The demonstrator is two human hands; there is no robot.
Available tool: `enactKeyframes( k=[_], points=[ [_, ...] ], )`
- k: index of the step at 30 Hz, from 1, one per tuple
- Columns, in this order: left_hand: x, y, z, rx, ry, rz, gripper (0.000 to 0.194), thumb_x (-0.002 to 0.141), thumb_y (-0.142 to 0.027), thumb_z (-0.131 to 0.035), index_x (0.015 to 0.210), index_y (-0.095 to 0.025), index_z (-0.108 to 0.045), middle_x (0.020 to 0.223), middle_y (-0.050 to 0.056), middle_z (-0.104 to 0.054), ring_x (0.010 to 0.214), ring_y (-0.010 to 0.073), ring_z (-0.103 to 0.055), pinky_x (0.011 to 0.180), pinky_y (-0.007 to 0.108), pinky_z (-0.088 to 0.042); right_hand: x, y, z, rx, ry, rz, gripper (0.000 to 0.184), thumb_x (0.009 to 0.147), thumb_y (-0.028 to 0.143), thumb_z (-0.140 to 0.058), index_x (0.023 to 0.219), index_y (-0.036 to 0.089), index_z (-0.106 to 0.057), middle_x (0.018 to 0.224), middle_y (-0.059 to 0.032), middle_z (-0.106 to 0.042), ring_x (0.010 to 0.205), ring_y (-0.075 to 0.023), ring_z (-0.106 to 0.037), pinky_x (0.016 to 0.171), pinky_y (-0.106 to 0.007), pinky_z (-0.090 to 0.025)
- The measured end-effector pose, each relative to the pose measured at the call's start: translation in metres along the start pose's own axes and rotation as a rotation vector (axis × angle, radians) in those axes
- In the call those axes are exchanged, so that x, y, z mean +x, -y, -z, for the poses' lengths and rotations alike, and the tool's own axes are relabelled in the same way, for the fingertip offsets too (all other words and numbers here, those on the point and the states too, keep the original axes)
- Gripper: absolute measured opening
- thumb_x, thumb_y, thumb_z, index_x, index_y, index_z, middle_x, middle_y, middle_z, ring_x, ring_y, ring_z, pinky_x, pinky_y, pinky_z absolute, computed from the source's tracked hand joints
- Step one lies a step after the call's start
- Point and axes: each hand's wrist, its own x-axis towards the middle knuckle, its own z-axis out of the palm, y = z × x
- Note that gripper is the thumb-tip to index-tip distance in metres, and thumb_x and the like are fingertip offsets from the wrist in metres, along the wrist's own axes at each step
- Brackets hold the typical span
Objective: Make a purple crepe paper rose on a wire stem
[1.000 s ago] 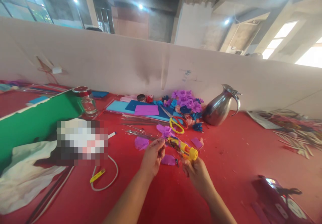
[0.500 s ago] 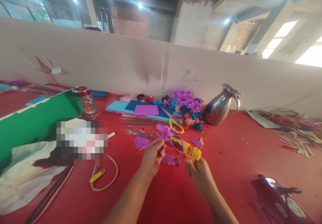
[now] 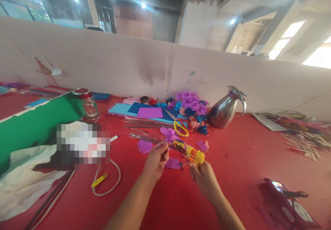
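Observation:
In the head view, my left hand [image 3: 158, 157] is closed, pinching a purple paper flower [image 3: 168, 133] from below so its petals spread above my fingertips. My right hand [image 3: 203, 173] wraps around the handle of a yellow glue gun [image 3: 190, 150]. The gun points up and left, its front end close to the base of the flower; whether the tip touches it I cannot tell. Loose purple paper petals lie around my hands: a round one [image 3: 144, 147] to the left, another [image 3: 173, 163] below the flower, and a piece [image 3: 202, 146] behind the gun.
Yellow-and-red-handled scissors [image 3: 181, 128] lie just behind the flower, near thin wires [image 3: 142, 137] and coloured paper sheets [image 3: 150, 112]. Finished paper flowers [image 3: 192, 104] and a metal jug [image 3: 224, 109] stand along the wall. A glass jar [image 3: 89, 104] is left; a purple device [image 3: 289, 202] sits right.
The glue gun in my right hand has shifted slightly left, closer to the flower. My left hand and the flower stay almost where they were.

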Motion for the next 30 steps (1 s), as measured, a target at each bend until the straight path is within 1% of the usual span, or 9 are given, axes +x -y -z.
enactKeyframes(
  k=[5, 10, 15, 20, 25, 27, 30],
  points=[
    [-0.0002, 0.0, -0.0004, -0.003, 0.009, -0.005, 0.033, 0.048, -0.026, -0.083, 0.064, -0.014, -0.056, 0.05, -0.006, -0.052, 0.04, 0.0016, -0.039, 0.038, 0.014, -0.028, 0.0, -0.0013, 0.0016, -0.049, -0.03, 0.021, 0.039, 0.082, 0.055, -0.046, 0.07, 0.018, -0.049, 0.046, 0.0065, -0.036, 0.04, -0.0085, -0.031, 0.04, -0.021, -0.022],
    [0.0002, -0.0003, -0.0001, 0.006, 0.005, -0.003, 0.036, 0.046, -0.026, -0.084, 0.065, -0.014, -0.056, 0.05, -0.006, -0.052, 0.04, 0.0016, -0.039, 0.038, 0.014, -0.027, 0.0, 0.0011, 0.0014, -0.097, -0.049, 0.027, 0.038, 0.082, 0.053, -0.047, 0.067, 0.018, -0.05, 0.045, 0.0057, -0.037, 0.041, -0.0091, -0.034, 0.04, -0.021, -0.024],
    [0.0002, -0.0014, -0.0003, 0.0, -0.009, -0.001, 0.038, 0.044, -0.027, -0.085, 0.067, -0.014, -0.057, 0.051, -0.006, -0.053, 0.04, 0.0014, -0.039, 0.038, 0.013, -0.028, 0.0015, 0.0053, 0.0001, -0.072, -0.038, 0.037, 0.037, 0.082, 0.052, -0.045, 0.068, 0.018, -0.05, 0.045, 0.0063, -0.036, 0.04, -0.0087, -0.031, 0.039, -0.021, -0.024],
    [0.0005, -0.0036, -0.0005, -0.019, 0.013, -0.021, 0.036, 0.045, -0.026, -0.084, 0.063, -0.014, -0.055, 0.05, -0.006, -0.052, 0.039, 0.0013, -0.038, 0.037, 0.013, -0.027, 0.002, 0.001, 0.0009, -0.078, -0.067, 0.019, 0.036, 0.081, 0.052, -0.048, 0.069, 0.018, -0.049, 0.044, 0.0064, -0.037, 0.04, -0.0092, -0.033, 0.04, -0.021, -0.025],
    [-0.0006, -0.0043, -0.0008, 0.003, 0.019, -0.017, 0.037, 0.046, -0.029, -0.084, 0.066, -0.014, -0.057, 0.052, -0.006, -0.052, 0.04, 0.0011, -0.039, 0.038, 0.013, -0.028, 0.0022, 0.0041, -0.0009, -0.055, -0.059, 0.021, 0.038, 0.08, 0.053, -0.049, 0.064, 0.019, -0.047, 0.044, 0.0067, -0.035, 0.04, -0.0084, -0.031, 0.039, -0.021, -0.022],
    [-0.0013, -0.0043, -0.0012, 0.007, 0.012, -0.017, 0.038, 0.045, -0.029, -0.085, 0.066, -0.013, -0.057, 0.052, -0.006, -0.052, 0.04, 0.001, -0.039, 0.038, 0.013, -0.028, 0.0022, 0.0056, -0.0011, -0.038, -0.049, 0.04, 0.038, 0.081, 0.053, -0.048, 0.067, 0.018, -0.05, 0.045, 0.0067, -0.035, 0.04, -0.0085, -0.031, 0.039, -0.021, -0.022],
    [-0.0018, -0.0043, -0.0016, 0.007, 0.003, -0.011, 0.038, 0.045, -0.028, -0.085, 0.066, -0.013, -0.057, 0.052, -0.006, -0.052, 0.04, 0.0008, -0.039, 0.039, 0.013, -0.028, 0.0014, 0.0054, 0.0006, -0.003, -0.041, 0.066, 0.038, 0.083, 0.052, -0.047, 0.078, 0.015, -0.056, 0.047, 0.0069, -0.035, 0.041, -0.009, -0.032, 0.04, -0.021, -0.025]
  ],
)
